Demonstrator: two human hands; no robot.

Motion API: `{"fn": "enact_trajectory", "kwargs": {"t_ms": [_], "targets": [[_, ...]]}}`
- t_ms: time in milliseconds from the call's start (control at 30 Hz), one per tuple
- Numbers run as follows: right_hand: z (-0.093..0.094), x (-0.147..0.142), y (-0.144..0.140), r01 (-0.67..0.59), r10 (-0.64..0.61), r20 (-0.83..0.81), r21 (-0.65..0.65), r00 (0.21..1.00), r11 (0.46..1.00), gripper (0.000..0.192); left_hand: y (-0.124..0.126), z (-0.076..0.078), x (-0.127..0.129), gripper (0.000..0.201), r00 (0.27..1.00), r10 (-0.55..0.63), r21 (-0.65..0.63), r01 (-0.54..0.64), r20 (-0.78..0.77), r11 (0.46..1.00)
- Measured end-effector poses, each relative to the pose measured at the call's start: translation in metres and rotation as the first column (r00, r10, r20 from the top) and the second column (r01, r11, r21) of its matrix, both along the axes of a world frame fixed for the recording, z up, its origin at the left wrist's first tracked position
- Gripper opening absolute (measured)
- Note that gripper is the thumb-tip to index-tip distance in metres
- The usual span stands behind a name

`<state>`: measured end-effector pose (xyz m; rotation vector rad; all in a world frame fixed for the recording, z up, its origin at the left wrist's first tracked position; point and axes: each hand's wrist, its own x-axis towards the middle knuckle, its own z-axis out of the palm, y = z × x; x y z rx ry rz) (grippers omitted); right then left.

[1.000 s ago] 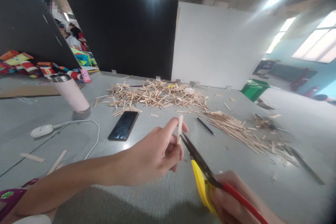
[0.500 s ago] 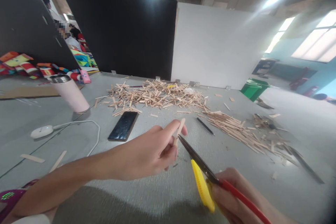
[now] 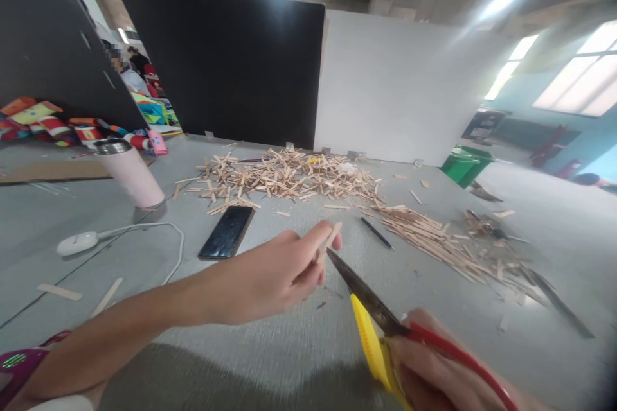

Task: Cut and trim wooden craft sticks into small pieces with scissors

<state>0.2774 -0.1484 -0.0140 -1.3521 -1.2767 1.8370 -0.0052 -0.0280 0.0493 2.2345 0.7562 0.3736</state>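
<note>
The left hand (image 3: 282, 270) pinches a short wooden stick (image 3: 330, 236) between thumb and forefinger, the stick tilted so its free end points toward 1 o'clock above the grey table (image 3: 270, 359). Just beside that stick, at 4 o'clock from it, lies the dark tip of the scissors (image 3: 373, 318), whose blades look closed or nearly so and run down toward 5 o'clock into a yellow and a red handle. The right hand (image 3: 434, 379) is clenched around those handles at the bottom edge of the view, partly cut off. Whether the blade tip touches the stick cannot be told. A few small chips lie on the table under the blades. At 11 o'clock from the left hand a black phone (image 3: 227, 232) lies flat, and at 1 o'clock from it a black pen (image 3: 377, 232) rests on the table. Farther out at 12 o'clock spreads a broad pile of sticks (image 3: 284, 178), with a second, looser run of cut sticks (image 3: 443, 241) stretching toward 3 o'clock. At 10 o'clock stand a pink tumbler (image 3: 129, 173) with a metal lid and a white device (image 3: 77, 243) on a white cable. Behind the table rise a black partition (image 3: 222, 58) and a white panel (image 3: 400, 90), with a green bin (image 3: 465, 165) at 2 o'clock.
</note>
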Motion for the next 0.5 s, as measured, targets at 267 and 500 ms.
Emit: {"fn": "enact_trajectory", "kwargs": {"t_ms": [267,500], "targets": [[-0.018,-0.010,0.012,-0.042,-0.077,-0.458,-0.244,0.886,0.969,0.066,0.017,0.007,0.003,0.009,0.998,-0.048,-0.048,0.046,-0.035,0.998],[-0.016,-0.018,0.013,0.025,-0.112,-0.357,-0.239,0.928,0.971,0.070,0.044,0.009,-0.011,0.010,0.974,-0.120,-0.176,0.086,-0.194,0.981]]}}
